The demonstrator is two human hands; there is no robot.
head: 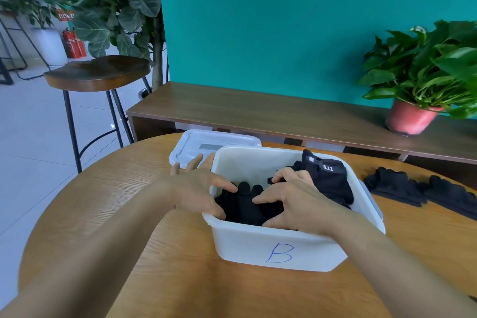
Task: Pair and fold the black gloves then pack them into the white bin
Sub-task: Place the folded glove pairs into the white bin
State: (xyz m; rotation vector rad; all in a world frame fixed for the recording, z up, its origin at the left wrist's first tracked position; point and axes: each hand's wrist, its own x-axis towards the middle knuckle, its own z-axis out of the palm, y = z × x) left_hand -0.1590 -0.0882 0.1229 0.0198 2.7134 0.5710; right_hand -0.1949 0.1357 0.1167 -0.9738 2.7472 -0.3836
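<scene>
Both grips are working inside the white bin on the desk. My left grip is straddling the bin's wall, fingers spread, forefinger and thumb touching the folded black gloves. My right grip is curling round that bundle, pinching it. Just beyond the right grip a tagged glove is lying in the bin; further right, loose gloves are lying on the desk.

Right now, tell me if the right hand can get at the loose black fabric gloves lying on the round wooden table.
Probably yes. The right hand is down in the white plastic bin gripping folded black gloves; the loose black gloves lie uncovered just beyond the bin's right wall, nothing over them.
</scene>
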